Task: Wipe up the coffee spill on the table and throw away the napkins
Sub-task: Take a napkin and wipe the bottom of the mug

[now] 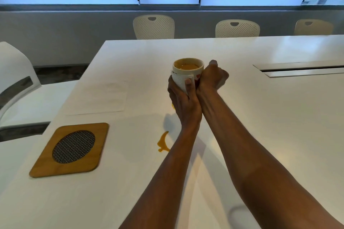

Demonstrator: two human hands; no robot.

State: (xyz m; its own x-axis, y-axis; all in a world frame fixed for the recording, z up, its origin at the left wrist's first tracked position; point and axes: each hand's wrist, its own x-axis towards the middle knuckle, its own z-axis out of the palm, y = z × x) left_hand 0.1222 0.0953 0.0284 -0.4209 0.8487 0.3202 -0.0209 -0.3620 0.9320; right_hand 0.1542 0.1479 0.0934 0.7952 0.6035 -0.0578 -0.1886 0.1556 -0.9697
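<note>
A white cup (pixel 188 68) with small red hearts, holding orange-brown coffee, is lifted above the white table (pixel 242 117). My left hand (pixel 183 98) presses a white napkin (pixel 181 82) around the cup's side and bottom. My right hand (pixel 212 76) grips the cup from the right, probably by its handle, which is hidden. A curved orange-brown coffee spill (pixel 162 143) lies on the table below my left forearm. A small orange patch (pixel 173 106) shows just left of my left hand.
A wooden trivet (pixel 70 149) with a dark mesh oval lies at the front left. More white napkins (pixel 98 97) lie flat behind it. A cable slot (pixel 301 70) is set in the table at right. White chairs (pixel 153 27) stand along the far edge.
</note>
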